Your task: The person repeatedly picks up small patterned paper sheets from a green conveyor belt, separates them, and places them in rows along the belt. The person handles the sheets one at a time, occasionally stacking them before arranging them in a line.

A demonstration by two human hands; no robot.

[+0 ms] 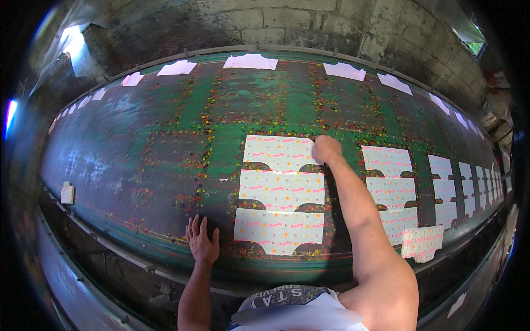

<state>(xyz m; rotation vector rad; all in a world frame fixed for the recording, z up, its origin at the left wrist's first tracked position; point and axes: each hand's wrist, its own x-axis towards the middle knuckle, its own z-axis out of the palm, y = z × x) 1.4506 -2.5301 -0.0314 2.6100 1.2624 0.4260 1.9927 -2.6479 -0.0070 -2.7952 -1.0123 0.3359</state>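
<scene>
Three pale fabric pieces with pink lettering and small orange marks lie in a column before me: the far printed fabric piece (279, 153), the middle piece (281, 187) and the near piece (279, 227). Each has curved cut-outs at its lower corners. My right hand (327, 149) is closed at the far piece's upper right corner, which looks slightly raised; the fingertips are partly hidden. Spread on the front edge of the long table, left of the column, my left hand (202, 243) holds nothing.
The long green-brown table (160, 182) is speckled with paint dots. More printed columns (389, 190) run off to the right. A stack of printed pieces (423, 243) sits at the front right edge. Plain pinkish pieces (251, 62) line the far edge. A small pale bundle (67, 193) is at left.
</scene>
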